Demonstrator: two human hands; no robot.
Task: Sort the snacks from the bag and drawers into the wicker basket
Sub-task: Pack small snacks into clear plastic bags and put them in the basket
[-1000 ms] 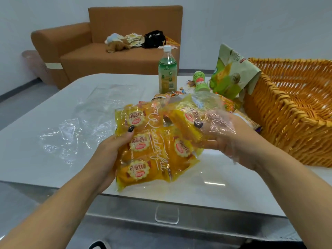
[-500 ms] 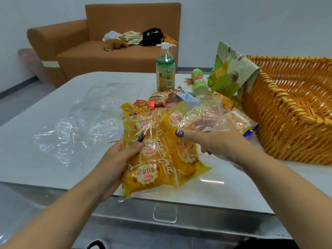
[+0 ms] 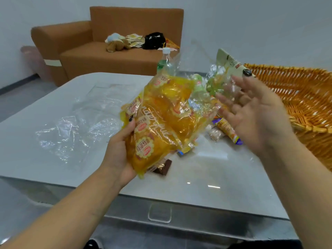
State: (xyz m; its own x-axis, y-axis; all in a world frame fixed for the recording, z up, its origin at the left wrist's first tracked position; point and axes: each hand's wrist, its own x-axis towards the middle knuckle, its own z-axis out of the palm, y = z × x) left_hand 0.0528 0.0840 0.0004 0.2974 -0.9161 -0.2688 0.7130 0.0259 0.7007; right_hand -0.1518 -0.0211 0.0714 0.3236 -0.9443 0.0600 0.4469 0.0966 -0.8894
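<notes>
A clear plastic bag of yellow snack packs (image 3: 161,119) is lifted and tilted above the white table (image 3: 206,177). My left hand (image 3: 118,151) grips its lower end, thumb on the front. My right hand (image 3: 255,115) is beside the bag's open upper end with its fingers spread and straight; thin plastic lies across the fingertips. The wicker basket (image 3: 305,97) stands at the right, behind my right hand. Loose snacks lie under the bag: a brown chocolate bar (image 3: 162,168) and an orange wrapped roll (image 3: 228,132).
A green drink bottle (image 3: 166,58) and a pale green snack bag (image 3: 228,63) stand behind the lifted bag. An empty clear plastic bag (image 3: 75,128) lies flat at the table's left. A drawer handle (image 3: 159,212) sits below the front edge. A brown sofa (image 3: 111,56) is beyond.
The bag has risen and tipped up to the right in my left hand. My right hand let go of the bag's top and opened, moving right toward the basket.
</notes>
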